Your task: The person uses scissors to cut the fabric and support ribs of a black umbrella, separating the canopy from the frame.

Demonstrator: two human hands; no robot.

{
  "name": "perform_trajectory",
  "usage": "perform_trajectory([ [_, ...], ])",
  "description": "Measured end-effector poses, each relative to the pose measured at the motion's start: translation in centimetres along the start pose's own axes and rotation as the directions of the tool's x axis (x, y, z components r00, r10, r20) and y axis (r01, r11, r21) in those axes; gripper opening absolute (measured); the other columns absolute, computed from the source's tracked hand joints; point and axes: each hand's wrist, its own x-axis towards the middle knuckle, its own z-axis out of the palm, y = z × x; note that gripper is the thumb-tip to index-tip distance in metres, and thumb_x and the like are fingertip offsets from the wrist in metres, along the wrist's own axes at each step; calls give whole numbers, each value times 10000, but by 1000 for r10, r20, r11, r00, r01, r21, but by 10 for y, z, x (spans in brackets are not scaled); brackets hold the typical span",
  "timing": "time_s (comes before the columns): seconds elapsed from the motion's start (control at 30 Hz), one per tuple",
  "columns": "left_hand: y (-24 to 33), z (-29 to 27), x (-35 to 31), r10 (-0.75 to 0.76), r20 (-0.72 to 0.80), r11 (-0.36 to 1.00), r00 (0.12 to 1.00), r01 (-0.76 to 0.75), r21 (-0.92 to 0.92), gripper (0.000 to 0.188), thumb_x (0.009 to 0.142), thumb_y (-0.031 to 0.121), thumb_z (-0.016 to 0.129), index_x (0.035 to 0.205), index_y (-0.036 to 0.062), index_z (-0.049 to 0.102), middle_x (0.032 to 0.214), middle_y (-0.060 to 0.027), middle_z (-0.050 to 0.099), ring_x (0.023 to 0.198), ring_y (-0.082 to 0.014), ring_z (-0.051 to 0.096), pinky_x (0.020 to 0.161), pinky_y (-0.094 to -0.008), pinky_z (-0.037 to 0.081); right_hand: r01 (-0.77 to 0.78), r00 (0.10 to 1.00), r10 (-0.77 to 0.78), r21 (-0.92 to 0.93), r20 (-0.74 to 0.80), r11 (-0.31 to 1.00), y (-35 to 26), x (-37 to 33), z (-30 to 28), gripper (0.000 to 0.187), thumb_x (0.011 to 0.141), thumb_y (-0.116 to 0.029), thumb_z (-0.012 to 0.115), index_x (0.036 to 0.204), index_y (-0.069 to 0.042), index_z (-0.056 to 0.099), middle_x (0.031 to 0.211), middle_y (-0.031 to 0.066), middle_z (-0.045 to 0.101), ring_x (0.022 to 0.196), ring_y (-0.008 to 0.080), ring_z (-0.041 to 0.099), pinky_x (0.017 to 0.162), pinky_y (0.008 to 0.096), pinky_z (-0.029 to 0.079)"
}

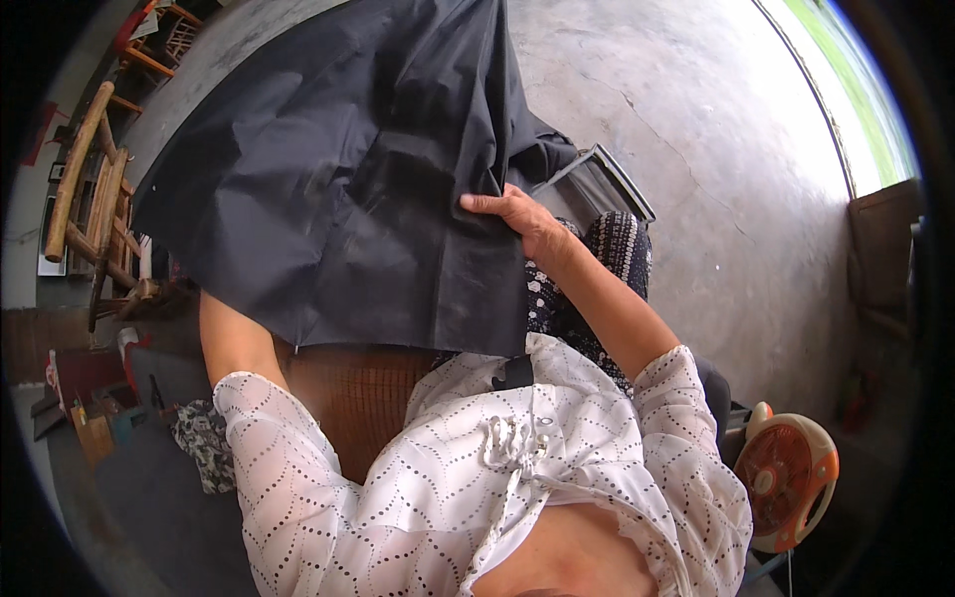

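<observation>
A large black umbrella (338, 189) spreads over my lap and up to the top of the view, its cloth creased and partly folded. A small rib tip shows at its near edge. My right hand (522, 221) is closed on the umbrella cloth at a gathered fold on its right side, thumb lying on top and pointing left; the other fingers are mostly behind the fold. My left forearm (237, 333) goes under the near left part of the canopy, which hides my left hand completely.
A metal-framed grey thing (622, 184) stands past my right knee on the concrete floor (696, 129). An orange and white fan (786, 478) is at the lower right. To the left stands a bamboo chair (99, 209). A wooden slatted surface (348, 393) lies beside my waist.
</observation>
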Motion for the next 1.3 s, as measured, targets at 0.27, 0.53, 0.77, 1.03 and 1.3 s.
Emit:
perform_trajectory([
  [0.27,61,-24,34,141,-42,989,989,-138,60,396,806,361,615,834,-32,581,784,-236,601,738,-398,603,656,-449,496,1,961,-87,313,261,950,-30,-22,98,498,806,-187,738,1154,91,517,1077,180,635,922,252,656,805,376,568],
  [0.53,79,-6,39,252,-11,949,968,-245,196,387,805,345,616,797,-41,588,759,-242,598,721,-406,600,644,-453,490,-21,999,13,181,47,983,11,12,49,507,805,-207,724,1208,14,510,1128,151,612,986,267,625,922,396,505],
  [0.77,-2,58,-60,149,302,881,942,-265,393,383,804,332,616,764,-48,594,738,-247,597,706,-413,597,633,-456,485,-155,893,84,-128,-441,980,55,-55,-36,266,882,-207,647,1063,-19,602,950,51,672,842,144,654,738,267,535],
  [1.03,7,157,-53,409,357,745,840,-533,401,380,802,316,616,727,-57,601,713,-253,594,688,-420,594,621,-460,479,113,930,-168,-180,-326,977,35,-122,-45,256,853,-114,672,1046,21,572,965,51,640,814,120,602,764,254,496],
  [1.3,122,205,48,860,-41,458,509,-734,502,382,801,300,617,689,-65,608,688,-258,592,671,-428,590,608,-463,473,392,832,-392,-84,-393,916,-67,-142,-46,334,852,-125,647,1160,-29,559,983,75,648,831,153,640,740,289,547],
])
